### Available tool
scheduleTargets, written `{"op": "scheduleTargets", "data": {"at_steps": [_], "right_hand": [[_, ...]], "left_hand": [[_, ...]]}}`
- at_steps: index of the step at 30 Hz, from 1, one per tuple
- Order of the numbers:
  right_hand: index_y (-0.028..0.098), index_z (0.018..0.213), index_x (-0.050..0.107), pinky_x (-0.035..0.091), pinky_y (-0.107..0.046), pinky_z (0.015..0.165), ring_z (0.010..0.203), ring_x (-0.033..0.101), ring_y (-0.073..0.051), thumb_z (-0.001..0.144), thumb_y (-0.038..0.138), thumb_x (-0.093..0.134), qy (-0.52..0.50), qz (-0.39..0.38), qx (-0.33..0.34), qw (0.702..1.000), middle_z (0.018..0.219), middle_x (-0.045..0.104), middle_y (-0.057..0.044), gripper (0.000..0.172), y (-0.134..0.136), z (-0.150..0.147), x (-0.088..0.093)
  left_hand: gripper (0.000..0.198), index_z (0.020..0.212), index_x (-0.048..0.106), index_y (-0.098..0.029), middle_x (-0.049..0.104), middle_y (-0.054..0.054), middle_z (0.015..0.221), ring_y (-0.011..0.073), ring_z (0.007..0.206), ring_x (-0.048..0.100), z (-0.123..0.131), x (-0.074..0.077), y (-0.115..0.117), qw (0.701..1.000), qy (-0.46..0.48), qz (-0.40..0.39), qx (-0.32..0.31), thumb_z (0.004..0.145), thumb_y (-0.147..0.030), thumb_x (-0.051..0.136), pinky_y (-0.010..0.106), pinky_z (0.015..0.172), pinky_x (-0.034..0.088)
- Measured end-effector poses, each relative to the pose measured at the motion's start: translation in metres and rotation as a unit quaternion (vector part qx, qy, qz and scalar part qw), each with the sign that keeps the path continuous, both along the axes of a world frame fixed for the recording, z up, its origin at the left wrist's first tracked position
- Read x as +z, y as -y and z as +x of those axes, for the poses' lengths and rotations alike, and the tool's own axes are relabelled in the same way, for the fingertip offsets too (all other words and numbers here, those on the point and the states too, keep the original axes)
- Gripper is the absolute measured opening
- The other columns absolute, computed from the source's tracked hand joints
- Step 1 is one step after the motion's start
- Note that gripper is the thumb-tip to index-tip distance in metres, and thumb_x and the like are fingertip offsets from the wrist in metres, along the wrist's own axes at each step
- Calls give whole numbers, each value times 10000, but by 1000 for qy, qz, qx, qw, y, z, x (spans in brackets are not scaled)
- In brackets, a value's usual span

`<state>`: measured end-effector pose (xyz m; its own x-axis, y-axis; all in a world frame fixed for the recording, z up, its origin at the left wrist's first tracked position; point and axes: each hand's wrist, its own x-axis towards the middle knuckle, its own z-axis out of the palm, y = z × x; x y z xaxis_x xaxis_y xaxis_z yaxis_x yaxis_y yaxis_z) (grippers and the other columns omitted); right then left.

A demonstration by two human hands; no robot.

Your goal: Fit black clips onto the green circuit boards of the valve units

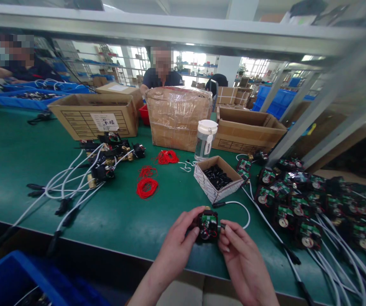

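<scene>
My left hand (183,233) is closed around the left side of a black device housing (208,227) with a green circuit board, red wires and a brass part inside. The thumb and fingers of my right hand (240,248) pinch a small dark part (222,226) at the housing's right side; my fingers mostly hide it. A white cable (248,214) curves from near my right hand to a black plug end on the table. Just beyond my hands stands a small open carton (202,182) holding many small black parts (217,176).
Similar circuit-board units (297,206) with white cables crowd the right. Finished-looking units (103,170) lie at the left, near red wire coils (147,188). A clear jar (202,142) and cardboard boxes (179,119) stand behind. A blue bin (20,272) sits lower left. Two people sit beyond.
</scene>
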<state>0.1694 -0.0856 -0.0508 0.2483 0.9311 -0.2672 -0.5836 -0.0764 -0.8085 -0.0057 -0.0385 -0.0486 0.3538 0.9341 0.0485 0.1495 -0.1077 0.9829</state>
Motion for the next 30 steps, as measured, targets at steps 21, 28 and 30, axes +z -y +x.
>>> {"op": "scheduleTargets", "data": {"at_steps": [21, 28, 30], "right_hand": [[210, 896, 778, 503, -310, 696, 786, 629, -245, 814, 629, 813, 376, 39, 108, 919, 872, 697, -65, 429, -11, 14, 17], [248, 869, 765, 470, -307, 648, 762, 623, -244, 939, 494, 679, 522, 97, 94, 842, 854, 687, -56, 270, -11, 11, 28], [249, 857, 749, 463, -306, 642, 744, 618, -240, 926, 465, 667, 526, 93, 90, 841, 849, 683, -51, 241, -12, 10, 28]], "left_hand": [[544, 1417, 606, -363, 661, 22, 1356, 227, 1248, 587, -1, 6, 0, 1000, -3, 5, 1, 929, -137, 522, 414, 1135, 430], [546, 1406, 618, -349, 671, 30, 1343, 234, 1225, 597, 0, 3, 1, 1000, 3, 9, 3, 916, -126, 526, 425, 1123, 444], [550, 1408, 615, -357, 668, 26, 1348, 235, 1232, 593, 1, 3, 1, 1000, 2, 15, 5, 918, -124, 526, 424, 1127, 440]]}}
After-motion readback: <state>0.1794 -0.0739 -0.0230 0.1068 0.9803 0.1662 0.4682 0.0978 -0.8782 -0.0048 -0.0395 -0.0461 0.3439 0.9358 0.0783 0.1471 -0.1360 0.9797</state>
